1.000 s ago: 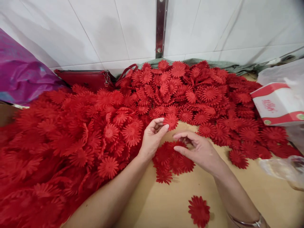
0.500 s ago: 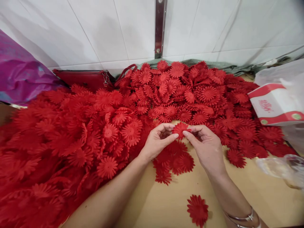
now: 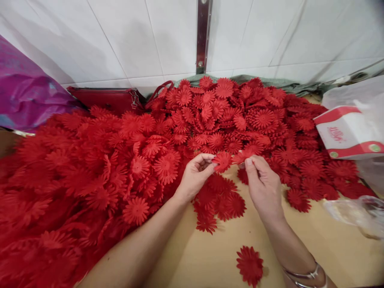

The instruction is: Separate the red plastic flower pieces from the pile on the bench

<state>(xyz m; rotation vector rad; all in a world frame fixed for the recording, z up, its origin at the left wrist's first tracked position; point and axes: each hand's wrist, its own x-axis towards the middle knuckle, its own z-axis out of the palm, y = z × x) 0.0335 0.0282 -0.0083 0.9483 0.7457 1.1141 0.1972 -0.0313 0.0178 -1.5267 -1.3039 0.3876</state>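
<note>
The left hand (image 3: 193,178) pinches a red fabric daisy (image 3: 222,161) between thumb and fingertips, above the small stack of daisies (image 3: 220,198) on the tan tabletop (image 3: 216,256). The right hand (image 3: 264,188) grips a second red daisy (image 3: 243,157) just beside it, their petals touching. The big heap of daisies (image 3: 120,160) spreads behind.

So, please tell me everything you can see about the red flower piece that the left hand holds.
The red flower piece is a flat daisy-shaped cutout with many narrow petals around a round middle, seemingly of felt-like fabric. It is held above the tan table, tilted toward the camera, pinched at its left edge by the left hand. Its right edge meets a second red piece held by the right hand. A small heap of similar flowers lies just below.
</note>
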